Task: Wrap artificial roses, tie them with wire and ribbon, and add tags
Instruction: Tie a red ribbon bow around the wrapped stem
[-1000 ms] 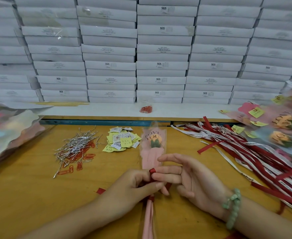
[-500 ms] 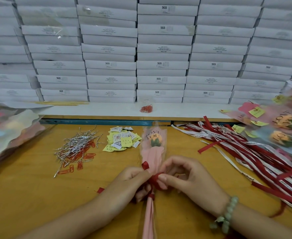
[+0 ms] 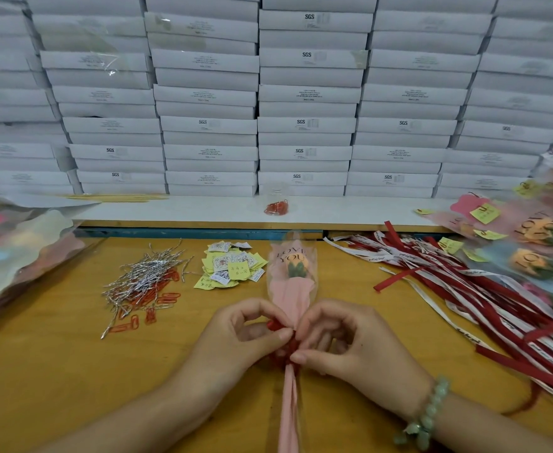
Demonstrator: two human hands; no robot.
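Rose (image 3: 293, 279) is wrapped, your left hand (image 3: 236, 341) and right hand (image 3: 350, 341) pinch its red ribbon (image 3: 273, 325), tags (image 3: 232, 266) still to add.

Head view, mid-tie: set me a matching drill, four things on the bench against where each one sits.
Things
1. pile of silver wire twist ties
2. heap of yellow and white paper tags
3. small clear cup of red paper clips
4. red ribbon round the pink-wrapped rose

Places
A. on the white ledge behind the wooden table
B. in the grip of left hand and right hand
C. just left of the rose's head
D. furthest left on the table, over loose red clips

Pairs: 1-D, 2-C, 3-A, 4-B
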